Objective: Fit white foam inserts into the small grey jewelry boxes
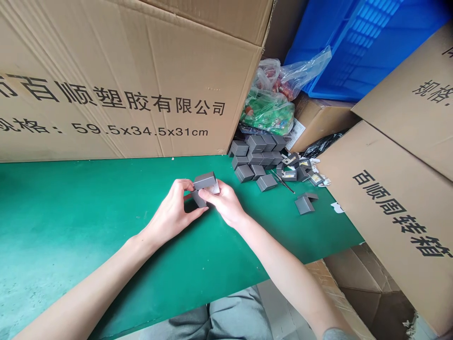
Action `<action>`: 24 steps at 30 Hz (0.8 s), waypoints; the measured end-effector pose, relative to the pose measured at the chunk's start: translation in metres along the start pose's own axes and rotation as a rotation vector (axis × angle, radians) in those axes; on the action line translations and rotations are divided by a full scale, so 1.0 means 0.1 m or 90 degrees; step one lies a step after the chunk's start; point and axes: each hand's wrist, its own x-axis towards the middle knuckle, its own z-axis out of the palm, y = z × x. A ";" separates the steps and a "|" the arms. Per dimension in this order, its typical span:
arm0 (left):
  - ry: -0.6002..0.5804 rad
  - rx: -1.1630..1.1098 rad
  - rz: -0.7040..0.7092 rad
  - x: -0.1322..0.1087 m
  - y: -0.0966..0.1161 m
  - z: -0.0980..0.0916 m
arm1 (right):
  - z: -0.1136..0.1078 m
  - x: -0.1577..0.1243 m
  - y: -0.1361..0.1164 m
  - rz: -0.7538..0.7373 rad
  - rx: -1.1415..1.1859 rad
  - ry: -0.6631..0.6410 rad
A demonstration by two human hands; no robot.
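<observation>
Holding a small grey box (204,181) between half-curled left hand (177,203) and closely pinching right hand (229,202), with right fingers partly hidden; best to square edges gently, well apart from stacked boxes (256,143) beyond the right hand.

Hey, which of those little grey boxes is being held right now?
The grey box between the left hand and right hand; the other grey boxes lie farther right on the green table.
</observation>
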 end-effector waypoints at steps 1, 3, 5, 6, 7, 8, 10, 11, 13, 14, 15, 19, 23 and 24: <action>-0.001 0.000 0.000 0.00 0.01 0.00 | -0.01 0.00 0.00 0.002 -0.003 0.000; -0.003 -0.001 0.002 0.00 0.02 0.00 | -0.03 0.01 0.00 0.000 -0.006 0.002; -0.007 0.000 -0.002 0.00 0.02 -0.01 | -0.03 0.02 0.03 -0.015 -0.021 0.011; -0.010 0.000 -0.007 0.00 0.02 -0.01 | -0.03 0.02 0.04 -0.027 -0.034 0.019; -0.014 0.001 -0.011 0.00 0.02 0.00 | -0.02 0.01 0.05 -0.039 -0.049 0.028; -0.017 0.004 -0.014 0.00 0.02 0.00 | -0.01 0.01 0.07 -0.051 -0.063 0.037; -0.021 0.012 -0.007 0.00 0.01 0.00 | 0.01 0.00 0.09 -0.071 -0.076 0.057; -0.023 0.017 0.003 0.00 0.01 0.00 | 0.03 -0.01 0.10 -0.073 -0.076 0.072; -0.025 0.028 0.026 0.01 0.01 0.00 | 0.06 -0.02 0.11 -0.066 -0.084 0.115; -0.025 0.035 0.035 0.01 0.01 0.00 | 0.07 -0.03 0.11 -0.061 -0.092 0.136; -0.026 0.043 0.041 0.01 0.02 0.00 | 0.08 -0.04 0.11 -0.058 -0.102 0.154; -0.023 0.104 0.062 0.00 0.03 0.00 | 0.13 -0.07 0.08 -0.064 -0.109 0.179; -0.016 0.152 0.093 0.01 0.03 0.01 | 0.13 -0.04 0.07 -0.036 -0.059 0.172; -0.016 0.162 0.098 0.02 0.04 0.02 | 0.13 -0.03 0.07 -0.024 -0.044 0.169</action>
